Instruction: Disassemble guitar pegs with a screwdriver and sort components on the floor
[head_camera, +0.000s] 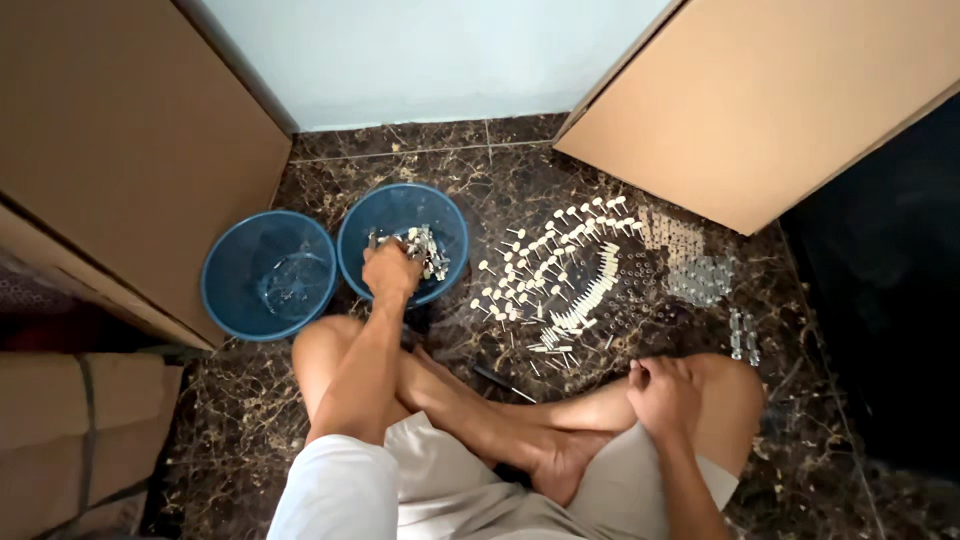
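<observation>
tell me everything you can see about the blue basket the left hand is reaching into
The blue basket is round with a smooth rim and finely ribbed or meshed walls, plastic by the look of it. It stands upright on the dark marbled floor, close beside a second blue basket on its left; whether the rims touch is unclear. Inside lies a heap of small pale and metallic parts. The left hand reaches over the near rim into that heap, fingers curled down.

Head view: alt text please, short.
Seen from above, a person sits cross-legged on a dark marble floor, left hand reaching into a blue tub of small metal parts. Right hand rests fisted on the knee; white pegs lie ahead.
</observation>
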